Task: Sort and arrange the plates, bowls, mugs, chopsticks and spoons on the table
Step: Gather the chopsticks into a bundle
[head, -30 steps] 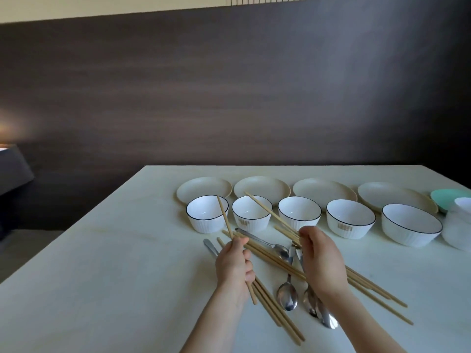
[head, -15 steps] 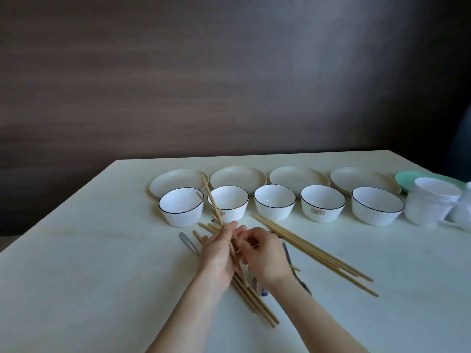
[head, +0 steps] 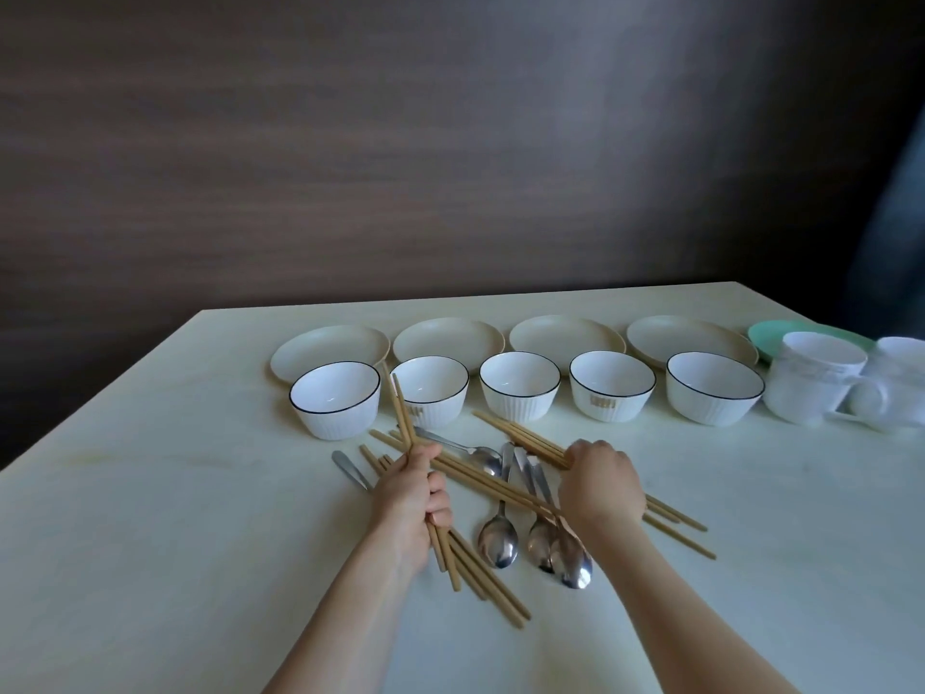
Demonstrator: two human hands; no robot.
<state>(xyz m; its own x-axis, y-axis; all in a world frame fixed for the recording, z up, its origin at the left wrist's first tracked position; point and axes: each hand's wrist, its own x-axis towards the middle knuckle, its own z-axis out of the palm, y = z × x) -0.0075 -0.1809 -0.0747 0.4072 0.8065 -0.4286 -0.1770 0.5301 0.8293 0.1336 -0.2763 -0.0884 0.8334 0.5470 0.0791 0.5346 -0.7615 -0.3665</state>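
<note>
Wooden chopsticks (head: 480, 485) lie in a crossed heap at the table's middle, mixed with several metal spoons (head: 498, 540). My left hand (head: 410, 498) is shut on a pair of chopsticks (head: 400, 408) that points up towards the bowls. My right hand (head: 600, 485) is closed over another bunch of chopsticks (head: 520, 435) lying to the right. Behind the heap stands a row of several white bowls (head: 519, 388), and behind those a row of several cream plates (head: 448, 338).
At the far right stand white mugs (head: 813, 375) and a green plate (head: 766, 335). One spoon handle (head: 349, 468) sticks out left of my left hand. A dark wood wall rises behind the pale table (head: 150, 518).
My hands were together over the heap; now they are apart. The right hand has moved right onto another bunch of chopsticks. The left holds two chopsticks instead of one. The view has shifted.
</note>
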